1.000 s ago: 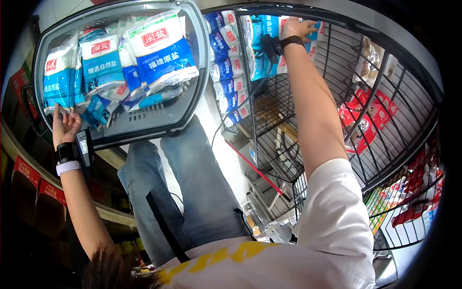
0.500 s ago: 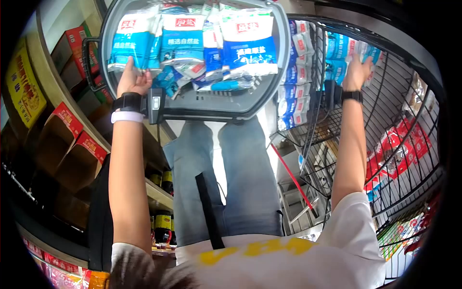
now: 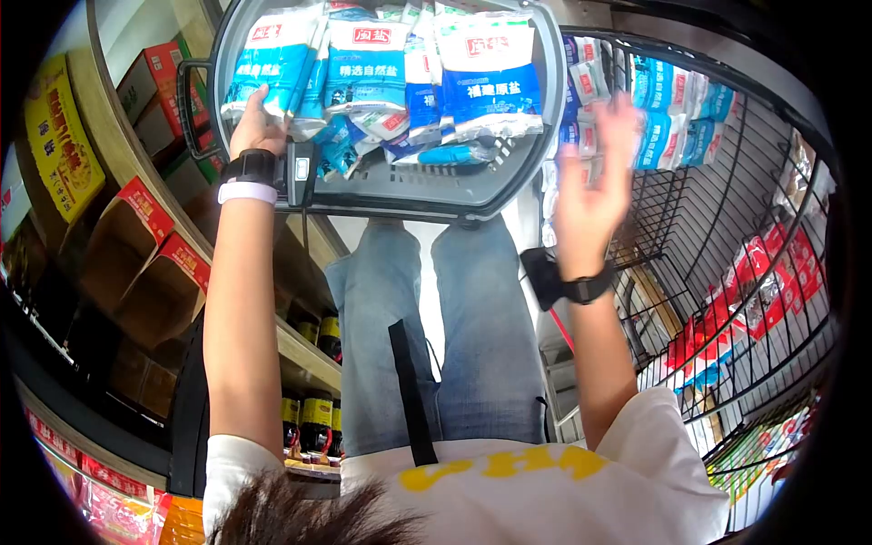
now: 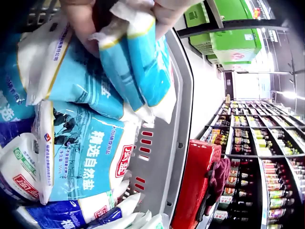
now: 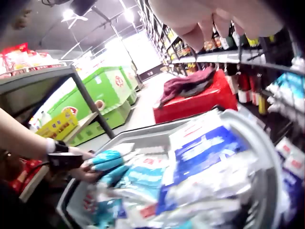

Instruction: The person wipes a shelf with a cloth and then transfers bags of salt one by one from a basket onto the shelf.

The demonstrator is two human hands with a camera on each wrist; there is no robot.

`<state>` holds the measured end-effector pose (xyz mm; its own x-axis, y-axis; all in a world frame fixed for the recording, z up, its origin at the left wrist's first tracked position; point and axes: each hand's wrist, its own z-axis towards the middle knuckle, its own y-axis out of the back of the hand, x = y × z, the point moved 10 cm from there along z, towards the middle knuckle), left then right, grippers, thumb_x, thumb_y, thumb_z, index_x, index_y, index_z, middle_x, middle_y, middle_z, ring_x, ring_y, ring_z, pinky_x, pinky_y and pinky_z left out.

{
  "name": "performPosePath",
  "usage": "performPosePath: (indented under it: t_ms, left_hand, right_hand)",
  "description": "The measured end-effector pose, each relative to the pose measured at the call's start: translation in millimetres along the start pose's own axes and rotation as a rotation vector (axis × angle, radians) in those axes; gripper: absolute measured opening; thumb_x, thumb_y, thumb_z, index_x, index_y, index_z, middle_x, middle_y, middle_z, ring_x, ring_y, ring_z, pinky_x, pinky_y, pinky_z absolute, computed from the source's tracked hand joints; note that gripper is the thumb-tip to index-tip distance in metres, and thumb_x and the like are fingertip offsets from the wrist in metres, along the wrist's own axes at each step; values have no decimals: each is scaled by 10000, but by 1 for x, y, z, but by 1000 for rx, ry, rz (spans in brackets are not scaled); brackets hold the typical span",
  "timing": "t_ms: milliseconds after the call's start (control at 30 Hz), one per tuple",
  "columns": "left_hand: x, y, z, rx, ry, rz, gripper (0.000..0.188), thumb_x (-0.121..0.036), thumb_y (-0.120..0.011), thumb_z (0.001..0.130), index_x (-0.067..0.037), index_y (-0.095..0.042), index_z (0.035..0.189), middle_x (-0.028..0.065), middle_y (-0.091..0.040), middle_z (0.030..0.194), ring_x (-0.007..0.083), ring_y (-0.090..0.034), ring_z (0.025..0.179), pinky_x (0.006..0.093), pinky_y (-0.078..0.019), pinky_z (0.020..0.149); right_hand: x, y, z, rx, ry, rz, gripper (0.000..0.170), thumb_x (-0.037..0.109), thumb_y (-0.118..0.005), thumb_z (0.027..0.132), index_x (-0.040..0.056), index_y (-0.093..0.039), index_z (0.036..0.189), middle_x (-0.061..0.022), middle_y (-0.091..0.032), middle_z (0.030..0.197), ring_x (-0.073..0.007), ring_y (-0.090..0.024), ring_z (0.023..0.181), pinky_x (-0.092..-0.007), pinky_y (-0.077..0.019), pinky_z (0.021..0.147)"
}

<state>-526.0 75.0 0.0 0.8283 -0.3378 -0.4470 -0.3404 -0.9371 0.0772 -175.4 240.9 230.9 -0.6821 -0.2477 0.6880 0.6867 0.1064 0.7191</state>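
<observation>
A grey shopping basket [image 3: 418, 198] holds several bags of salt, some light blue and white, others dark blue and white. At its left side my left hand [image 3: 259, 127] grips the lower ends of light-blue salt bags [image 3: 272, 68]; in the left wrist view, two bag ends [image 4: 136, 62] sit between fingers and thumb. My right hand [image 3: 597, 186] is blurred, raised with fingers spread between the basket and the wire rack, and holds nothing. A dark-blue salt bag [image 3: 490, 86] lies on top at the basket's right.
The black wire rack [image 3: 690, 227] on the right carries rows of light-blue salt bags [image 3: 658, 136] and red packets [image 3: 763, 272]. Wooden shelving [image 3: 313, 350] with jars [image 3: 316, 422] stands at left. Beyond the basket is a red box [image 5: 195, 98] with a dark cloth on it.
My right hand has come away from the light-blue bags on the rack, leftward toward the basket. The left hand keeps its grip on the bags. The head view has swung toward the right.
</observation>
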Motion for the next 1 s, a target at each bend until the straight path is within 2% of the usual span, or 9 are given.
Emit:
performPosePath:
  t_ms: [67,167,267,367,400,600,733,800,1000]
  left_hand:
    - [-4,-10,-10,33,-32,-38,379,-171,-648,781,-64,-478,1102,77,-564,1038,219,-550,932,353,-445,799]
    - [-5,-30,-38,260,-169,-12,292,-116,-612,790,0,-513,1039,94,-590,983,220,-585,852,326,-451,750]
    - [28,-40,-85,384,-233,-8,271,-118,-615,794,-12,-521,1026,64,-593,958,159,-578,838,278,-441,738]
    - [92,-35,-119,375,-146,4,233,-103,-559,842,-20,-486,1048,46,-585,979,127,-574,838,278,-458,732]
    - [111,-31,-126,343,-108,18,205,-87,-564,840,-26,-490,1021,32,-586,954,111,-572,802,261,-458,700]
    - [170,-30,-138,409,198,-183,247,-137,-586,839,-74,-479,1052,43,-571,993,123,-557,855,296,-438,750]
    - [160,-21,-137,383,264,-332,432,-420,-546,833,-82,-471,1091,109,-548,1062,249,-535,978,366,-449,820]
    - [156,-3,-123,329,238,-336,413,-409,-520,854,-72,-465,1086,138,-530,1104,286,-533,1002,400,-452,838]
    - [149,-51,-153,870,195,82,616,-47,-621,786,-24,-303,1313,74,-486,1210,176,-483,1089,322,-389,922]
  right_hand:
    - [4,-43,-20,78,-83,288,300,59,-554,794,2,-552,1088,-184,-523,1179,-296,-429,1182,-397,-286,1003]
    - [6,-137,-65,560,-608,791,292,114,-601,807,-17,-551,1063,-124,-593,1049,-187,-577,934,-310,-451,822]
    - [16,-181,-84,475,-748,970,519,196,-628,810,-34,-388,1209,-166,-587,1028,-175,-585,890,-294,-472,761]
    - [-5,-199,-78,351,-662,694,683,287,-748,688,-110,-363,1090,-241,-580,970,-267,-607,853,-330,-481,711]
    - [-22,-202,-87,321,-807,670,507,165,-722,724,-49,-450,1094,-125,-591,997,-170,-577,861,-289,-473,732]
    - [-48,-165,-87,451,-838,232,401,186,-730,695,-46,-553,970,-124,-632,883,-157,-601,836,-292,-478,689]
    - [-44,-172,-76,531,-726,683,336,165,-673,750,-78,-555,951,-165,-643,834,-208,-627,730,-313,-478,669]
    - [-42,-163,-77,637,-814,829,246,102,-603,819,-61,-565,999,-93,-643,893,-114,-587,779,-261,-467,691]
    - [-29,-119,-78,894,-775,868,260,149,-566,862,-21,-568,1059,-45,-624,976,-94,-553,893,-257,-438,810]
